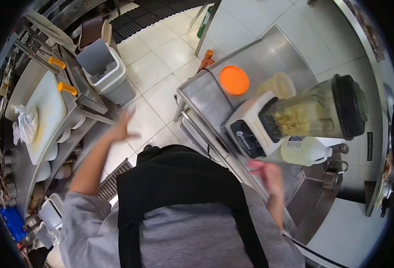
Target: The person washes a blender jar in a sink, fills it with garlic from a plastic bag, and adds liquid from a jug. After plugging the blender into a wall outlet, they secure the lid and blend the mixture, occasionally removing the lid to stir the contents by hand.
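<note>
My left hand (122, 127) is stretched out over the tiled floor, fingers spread, holding nothing, close to the edge of the steel prep counter (27, 85) at the left. My right hand (268, 173) hovers blurred over the steel table (268, 53), just below the white base of a blender (250, 129). The blender jar (315, 111) holds pale yellow chunks and has a black lid. A white plastic jug (305, 150) lies beside the blender.
An orange lid (234, 80) and a clear round tub (277, 85) sit on the steel table. A white cutting board (47, 114) with a plastic bag (26, 124) lies on the left counter. A grey bin (105, 71) stands on the floor. A metal cup (330, 178) hangs at the table's edge.
</note>
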`<state>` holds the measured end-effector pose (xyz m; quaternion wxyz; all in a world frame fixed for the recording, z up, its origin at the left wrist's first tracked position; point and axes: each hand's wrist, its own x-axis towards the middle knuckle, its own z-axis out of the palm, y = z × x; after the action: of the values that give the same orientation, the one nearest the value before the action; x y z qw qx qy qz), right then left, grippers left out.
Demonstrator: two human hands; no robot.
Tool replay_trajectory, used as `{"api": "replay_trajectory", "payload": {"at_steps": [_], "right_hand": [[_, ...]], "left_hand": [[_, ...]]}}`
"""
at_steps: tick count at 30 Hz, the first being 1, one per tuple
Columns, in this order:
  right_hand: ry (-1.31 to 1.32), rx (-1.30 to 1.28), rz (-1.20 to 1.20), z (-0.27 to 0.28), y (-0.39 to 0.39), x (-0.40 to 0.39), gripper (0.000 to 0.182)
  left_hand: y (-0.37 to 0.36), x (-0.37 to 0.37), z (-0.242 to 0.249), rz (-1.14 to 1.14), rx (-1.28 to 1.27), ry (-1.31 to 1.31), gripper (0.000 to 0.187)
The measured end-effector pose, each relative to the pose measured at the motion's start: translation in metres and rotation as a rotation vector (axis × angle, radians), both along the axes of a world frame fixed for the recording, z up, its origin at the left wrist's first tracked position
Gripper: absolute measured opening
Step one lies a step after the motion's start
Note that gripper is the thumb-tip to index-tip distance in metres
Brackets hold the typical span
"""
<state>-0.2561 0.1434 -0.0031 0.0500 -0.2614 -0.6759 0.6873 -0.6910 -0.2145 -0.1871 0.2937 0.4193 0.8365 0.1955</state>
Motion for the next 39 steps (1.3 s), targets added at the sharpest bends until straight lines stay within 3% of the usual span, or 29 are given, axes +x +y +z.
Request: {"api": "replay_trajectory", "payload": {"at_steps": [1,2,3,6,8,10,12,13,14,16,17,19,21,22,23,25,27,29,31,32,33,34,37,38,39], "right_hand": [[-0.065,-0.139,0.052,-0.032,-0.029,-0.021,0.058],[-0.235,-0.201,0.002,-0.055,-0.062,-0.039,0.06],[-0.382,-0.482,-0.093,-0.157,-0.068,-0.021,0.056],[-0.241,0.0,0.117,-0.343,-0.114,-0.012,0.052],[-0.122,0.199,0.152,-0.422,-0.134,-0.008,0.049],[-0.208,0.262,0.127,-0.407,-0.144,-0.045,0.045],[-0.448,0.245,0.093,-0.328,-0.148,-0.112,0.038],[-0.272,0.215,-0.037,-0.29,-0.162,-0.15,0.033],[-0.276,0.209,-0.046,-0.269,-0.167,-0.176,0.033],[-0.458,0.555,0.368,-0.243,-0.167,-0.219,0.028],[-0.464,0.548,0.365,-0.23,-0.162,-0.24,0.028],[-0.709,0.761,0.841,-0.216,-0.145,-0.284,0.028],[-0.688,0.873,0.993,-0.226,-0.129,-0.332,0.03],[-0.614,0.885,0.872,-0.208,-0.121,-0.358,0.031],[-0.711,0.867,0.983,-0.182,-0.112,-0.404,0.03],[-0.436,0.661,0.756,-0.219,-0.07,-0.474,0.029],[-0.614,0.971,0.57,-0.217,-0.045,-0.524,0.032],[-0.725,1.204,0.484,-0.276,0.001,-0.544,0.031],[-1.082,1.108,0.632,-0.317,0.054,-0.559,0.035],[-1.149,1.102,0.568,-0.319,0.067,-0.559,0.035],[-1.218,1.095,0.502,-0.32,0.076,-0.549,0.035],[-1.178,1.033,0.605,-0.34,0.091,-0.538,0.032],[-1.095,0.971,1.047,-0.372,0.12,-0.525,0.026],[-1.103,0.968,1.052,-0.355,0.121,-0.535,0.026],[-1.037,0.89,1.104,-0.338,0.123,-0.544,0.026]], "left_hand": [[-0.042,0.03,-0.051,0.198,-0.102,-0.325,0.119],[-0.065,0.059,-0.063,0.337,-0.321,-0.409,0.103],[-0.091,0.073,-0.082,0.366,-0.363,-0.445,0.102],[-0.142,0.079,-0.11,0.477,-0.373,-0.514,0.1],[-0.161,0.064,-0.114,0.56,-0.347,-0.537,0.098],[-0.172,0.048,-0.115,0.607,-0.32,-0.549,0.097],[-0.176,0.034,-0.117,0.631,-0.297,-0.56,0.095],[-0.175,0.027,-0.117,0.634,-0.291,-0.565,0.095],[-0.173,0.02,-0.118,0.634,-0.281,-0.571,0.094],[-0.167,0.01,-0.122,0.637,-0.26,-0.594,0.092],[-0.165,0.005,-0.123,0.629,-0.255,-0.602,0.092],[-0.158,-0.01,-0.125,0.617,-0.245,-0.621,0.09],[-0.152,-0.03,-0.123,0.598,-0.241,-0.641,0.089],[-0.151,-0.042,-0.122,0.585,-0.238,-0.653,0.088],[-0.149,-0.056,-0.118,0.566,-0.24,-0.669,0.087],[-0.146,-0.087,-0.104,0.521,-0.244,-0.694,0.086],[-0.139,-0.122,-0.09,0.471,-0.246,-0.715,0.084],[-0.121,-0.152,-0.072,0.435,-0.216,-0.705,0.083],[-0.086,-0.177,-0.047,0.414,-0.155,-0.653,0.081],[-0.058,-0.187,-0.026,0.433,-0.136,-0.565,0.063],[-0.019,-0.188,0.003,0.533,-0.082,-0.289,0.06],[0.012,-0.193,0.024,0.622,-0.027,-0.012,0.058],[0.068,-0.251,0.031,0.527,0.107,0.081,0.056],[0.084,-0.267,0.028,0.528,0.106,0.072,0.056],[0.101,-0.284,0.022,0.555,0.115,-0.105,0.051]]}}
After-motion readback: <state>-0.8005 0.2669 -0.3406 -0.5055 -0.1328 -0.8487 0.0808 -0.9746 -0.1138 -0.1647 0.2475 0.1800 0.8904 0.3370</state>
